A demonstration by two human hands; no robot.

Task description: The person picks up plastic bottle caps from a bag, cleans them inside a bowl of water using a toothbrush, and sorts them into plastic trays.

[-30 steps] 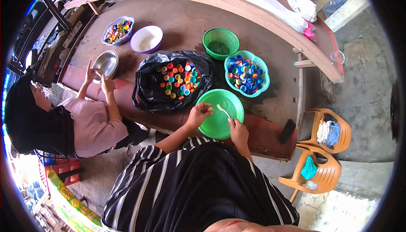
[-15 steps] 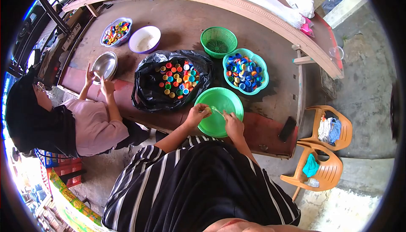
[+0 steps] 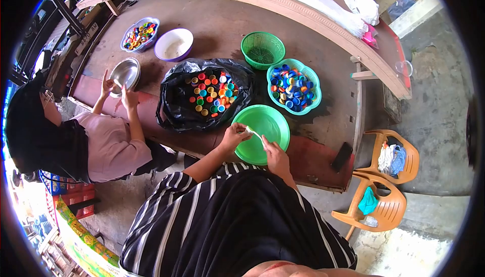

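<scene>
Above the bright green basin (image 3: 275, 120), my left hand (image 3: 236, 135) pinches a small pale bottle cap (image 3: 248, 130), mostly covered by the fingers. My right hand (image 3: 277, 156) is closed around a slim whitish spoon-like tool (image 3: 257, 135), and its far end meets the cap at my left fingertips. Just beyond my left hand lies a black plastic bag (image 3: 172, 100), spread open with several coloured bottle caps (image 3: 212, 93) on it. A light turquoise basket (image 3: 314, 87) full of mostly blue caps (image 3: 293, 89) stands behind the basin.
A dark green basket (image 3: 262, 49), a white-and-purple bowl (image 3: 174, 44) and a basin of mixed caps (image 3: 140, 35) stand farther back. At left, a co-worker (image 3: 113, 145) handles something over a metal bowl (image 3: 126, 72). A phone (image 3: 342, 156) lies near the table's right edge, beside orange chairs (image 3: 386, 211).
The tool's tip has moved left, up against the cap in my left fingers. My right hand has shifted slightly left and down. The co-worker's left-side hand has opened slightly.
</scene>
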